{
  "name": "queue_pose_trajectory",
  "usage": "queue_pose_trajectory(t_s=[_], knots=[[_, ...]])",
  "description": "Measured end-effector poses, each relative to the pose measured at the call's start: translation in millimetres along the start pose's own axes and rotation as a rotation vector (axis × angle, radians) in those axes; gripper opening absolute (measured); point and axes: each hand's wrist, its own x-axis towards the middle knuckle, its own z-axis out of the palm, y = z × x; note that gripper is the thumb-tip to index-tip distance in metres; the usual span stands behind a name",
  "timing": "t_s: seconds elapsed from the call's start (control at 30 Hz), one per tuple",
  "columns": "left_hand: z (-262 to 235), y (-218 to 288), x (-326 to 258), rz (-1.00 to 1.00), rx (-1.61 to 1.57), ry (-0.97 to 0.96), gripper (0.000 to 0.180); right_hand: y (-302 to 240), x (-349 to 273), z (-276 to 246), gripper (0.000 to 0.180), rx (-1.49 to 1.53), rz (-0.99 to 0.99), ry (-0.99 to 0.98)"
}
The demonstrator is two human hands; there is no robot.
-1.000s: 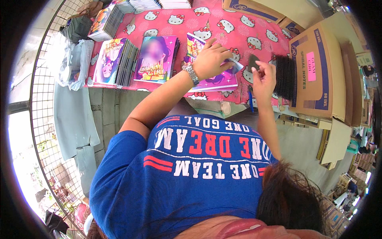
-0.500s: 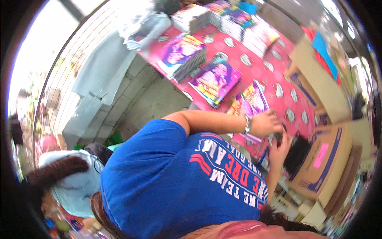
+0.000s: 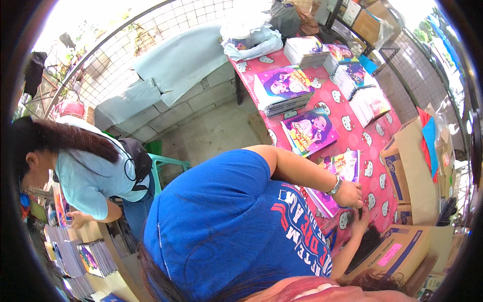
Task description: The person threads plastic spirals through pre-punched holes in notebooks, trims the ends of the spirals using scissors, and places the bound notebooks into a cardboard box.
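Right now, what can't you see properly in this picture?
- Head view: whatever the left hand and right hand pinch is too small, and the fingers cover it.
- The table near the hands is partly hidden by the blue shirt.
- The cardboard box is cut off by the picture's dark rim.
- The co-worker's notebook stacks sit warped at the rim.

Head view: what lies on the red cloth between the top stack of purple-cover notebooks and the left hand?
In the head view, one purple-cover notebook lies flat on the red patterned tablecloth, between the notebook stack and the left hand.
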Motion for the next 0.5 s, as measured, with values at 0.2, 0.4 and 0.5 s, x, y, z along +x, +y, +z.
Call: queue_pose_trajectory(t_s=[0.2,0.4,0.5], knots=[[-10.9,-1.7,-25.3,-0.342,0.197,-0.027,0.037,-9.2,-2.5,22.7,0.050,-0.593,0.012,-0.103],[-26.9,11.7,-24.9,-0.333,0.063,-0.079,0.033,4.6,-1.2,8.1,0.056,0.200,0.212,-0.073],[-27.9,13.8,-37.2,-0.313,0.074,-0.051,0.038,-88.9,-3.8,1.0,0.057,1.097,0.056,-0.312]])
